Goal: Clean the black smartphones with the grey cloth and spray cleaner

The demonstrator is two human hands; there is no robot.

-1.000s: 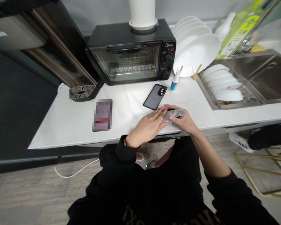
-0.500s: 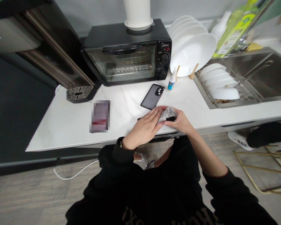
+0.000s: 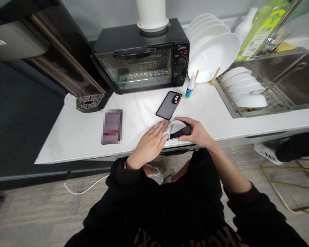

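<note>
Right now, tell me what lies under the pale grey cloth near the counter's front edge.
Under the pale grey cloth lies a flat black phone-like slab, its right end showing. The left hand presses the cloth; the rest is covered.

White counter (image 3: pixel 74 137) against grey wall (image 3: pixel 105 13); black toaster oven (image 3: pixel 141 55); steel sink (image 3: pixel 288 79); wood-grain floor (image 3: pixel 28 212).

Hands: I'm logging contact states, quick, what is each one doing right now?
Left hand: fingers flat, pressing a grey cloth onto a black phone.
Right hand: curled grip on that phone's edge.
</note>
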